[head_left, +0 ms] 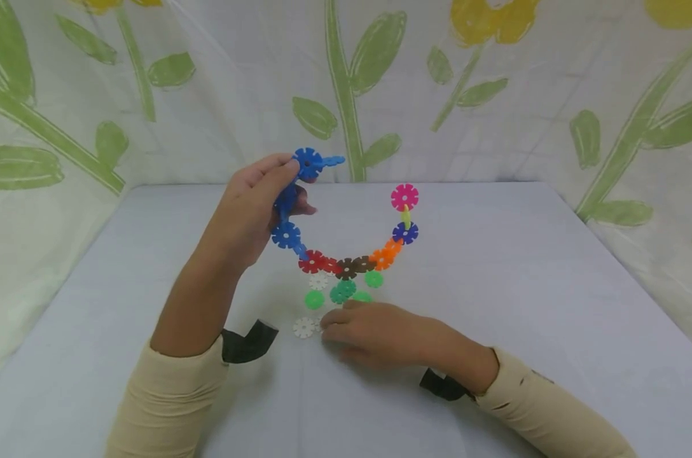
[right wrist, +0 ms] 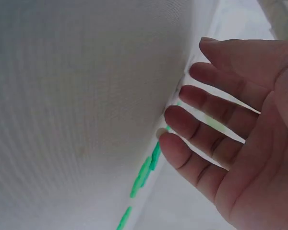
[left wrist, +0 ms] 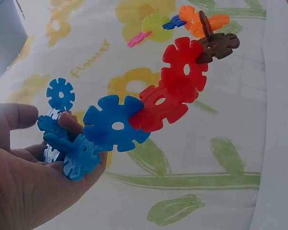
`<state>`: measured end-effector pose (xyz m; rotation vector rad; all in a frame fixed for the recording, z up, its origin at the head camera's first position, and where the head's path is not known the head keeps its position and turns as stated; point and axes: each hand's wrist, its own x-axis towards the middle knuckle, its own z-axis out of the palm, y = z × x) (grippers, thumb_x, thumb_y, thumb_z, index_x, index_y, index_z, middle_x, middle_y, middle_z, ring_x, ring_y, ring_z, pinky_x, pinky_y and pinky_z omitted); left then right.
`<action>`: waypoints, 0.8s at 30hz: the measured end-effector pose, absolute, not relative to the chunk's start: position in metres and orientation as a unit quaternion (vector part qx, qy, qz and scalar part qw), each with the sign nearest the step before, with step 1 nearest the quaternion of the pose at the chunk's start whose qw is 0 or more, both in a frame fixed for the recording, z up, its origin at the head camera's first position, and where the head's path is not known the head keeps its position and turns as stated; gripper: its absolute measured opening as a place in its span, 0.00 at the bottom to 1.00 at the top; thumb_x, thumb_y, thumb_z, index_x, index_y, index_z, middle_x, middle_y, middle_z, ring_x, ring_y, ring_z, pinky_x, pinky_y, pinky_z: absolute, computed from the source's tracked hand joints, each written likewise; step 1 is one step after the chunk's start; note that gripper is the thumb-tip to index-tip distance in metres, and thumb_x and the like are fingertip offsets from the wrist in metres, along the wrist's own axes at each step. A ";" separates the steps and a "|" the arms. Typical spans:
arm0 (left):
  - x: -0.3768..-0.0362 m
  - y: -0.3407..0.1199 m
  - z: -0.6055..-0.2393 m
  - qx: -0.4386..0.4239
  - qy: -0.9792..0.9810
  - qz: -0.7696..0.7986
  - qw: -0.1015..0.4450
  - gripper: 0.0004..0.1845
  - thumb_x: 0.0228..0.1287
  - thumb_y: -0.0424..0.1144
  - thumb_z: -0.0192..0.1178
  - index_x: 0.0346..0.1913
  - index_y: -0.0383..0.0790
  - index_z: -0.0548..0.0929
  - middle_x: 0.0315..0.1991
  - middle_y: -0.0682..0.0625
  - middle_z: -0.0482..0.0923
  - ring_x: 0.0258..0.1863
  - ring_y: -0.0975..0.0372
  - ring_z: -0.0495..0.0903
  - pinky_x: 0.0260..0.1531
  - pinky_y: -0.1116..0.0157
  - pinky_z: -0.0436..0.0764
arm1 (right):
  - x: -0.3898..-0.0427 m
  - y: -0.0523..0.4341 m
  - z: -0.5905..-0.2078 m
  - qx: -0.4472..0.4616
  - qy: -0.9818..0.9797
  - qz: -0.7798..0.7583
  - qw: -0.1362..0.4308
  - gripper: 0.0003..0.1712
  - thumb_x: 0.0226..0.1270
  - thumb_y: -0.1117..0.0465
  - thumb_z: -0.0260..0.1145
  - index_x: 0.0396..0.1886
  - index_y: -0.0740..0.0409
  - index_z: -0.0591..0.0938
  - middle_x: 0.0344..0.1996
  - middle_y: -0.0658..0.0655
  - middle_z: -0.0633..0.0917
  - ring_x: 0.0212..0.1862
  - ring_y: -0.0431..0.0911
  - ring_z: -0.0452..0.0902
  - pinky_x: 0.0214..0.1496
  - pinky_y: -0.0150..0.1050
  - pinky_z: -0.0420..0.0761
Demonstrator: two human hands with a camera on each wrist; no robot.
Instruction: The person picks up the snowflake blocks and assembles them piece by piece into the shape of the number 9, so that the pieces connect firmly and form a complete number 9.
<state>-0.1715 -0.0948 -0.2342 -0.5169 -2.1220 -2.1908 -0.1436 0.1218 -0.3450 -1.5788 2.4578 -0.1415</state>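
My left hand [head_left: 253, 207] grips the blue end of a curved chain of interlocking flower-shaped plastic discs [head_left: 311, 261], raised over the table. From the blue discs [left wrist: 116, 123] the chain runs through red [left wrist: 185, 70], brown, orange, dark blue and yellow to a pink disc [head_left: 405, 198] at its free end. Low over the tabletop, my right hand [head_left: 380, 334] has its fingers loosely bent with nothing between them in the right wrist view. Its fingertips are beside loose white discs [head_left: 303, 327] and green discs [head_left: 343, 291], some partly hidden behind the hand.
A white table [head_left: 495, 267] spreads beneath both arms. Behind it hangs a pale cloth [head_left: 237, 83] painted with yellow flowers and green leaves. Black pieces [head_left: 250, 343] stick out from both sleeve cuffs.
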 end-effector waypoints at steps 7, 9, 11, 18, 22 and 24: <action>-0.173 -0.094 -0.236 -0.164 -0.730 -0.662 0.048 0.21 0.70 0.42 0.63 0.60 0.34 0.78 0.48 0.43 0.77 0.43 0.51 0.82 0.48 0.62 0.82 | -0.144 0.121 -0.347 -0.528 0.843 -0.043 0.099 0.25 0.68 0.56 0.70 0.63 0.51 0.78 0.56 0.51 0.79 0.58 0.43 0.74 0.58 0.32 0.76; -0.173 -0.094 -0.236 -0.160 -0.732 -0.661 0.049 0.20 0.70 0.42 0.63 0.59 0.34 0.79 0.48 0.43 0.77 0.43 0.50 0.82 0.47 0.62 0.82 | -0.144 0.121 -0.348 -0.523 0.846 -0.039 0.096 0.23 0.69 0.56 0.70 0.63 0.50 0.79 0.60 0.52 0.78 0.60 0.45 0.73 0.58 0.33 0.77; -0.173 -0.094 -0.236 -0.157 -0.734 -0.659 0.052 0.20 0.71 0.42 0.62 0.59 0.33 0.79 0.47 0.43 0.76 0.42 0.49 0.81 0.48 0.62 0.82 | -0.145 0.122 -0.348 -0.520 0.848 -0.039 0.094 0.23 0.69 0.56 0.69 0.63 0.49 0.80 0.64 0.52 0.77 0.63 0.47 0.72 0.59 0.34 0.77; -0.174 -0.096 -0.236 -0.148 -0.752 -0.639 0.066 0.17 0.71 0.43 0.62 0.53 0.34 0.82 0.42 0.43 0.79 0.39 0.51 0.83 0.50 0.59 0.81 | -0.148 0.122 -0.347 -0.521 0.847 -0.058 0.091 0.19 0.67 0.61 0.70 0.57 0.49 0.83 0.56 0.47 0.83 0.56 0.43 0.75 0.54 0.30 0.76; -0.174 -0.096 -0.237 -0.157 -0.771 -0.612 0.073 0.15 0.69 0.44 0.64 0.50 0.36 0.84 0.42 0.45 0.82 0.41 0.54 0.84 0.45 0.56 0.80 | -0.147 0.120 -0.347 -0.524 0.845 -0.055 0.094 0.17 0.65 0.60 0.73 0.54 0.49 0.84 0.45 0.47 0.83 0.50 0.41 0.76 0.52 0.28 0.76; -0.174 -0.095 -0.238 -0.164 -0.779 -0.600 0.077 0.14 0.67 0.43 0.66 0.50 0.38 0.84 0.41 0.45 0.84 0.42 0.55 0.84 0.43 0.57 0.81 | -0.147 0.120 -0.347 -0.522 0.846 -0.047 0.098 0.17 0.65 0.59 0.73 0.53 0.50 0.84 0.42 0.47 0.82 0.48 0.40 0.75 0.49 0.26 0.76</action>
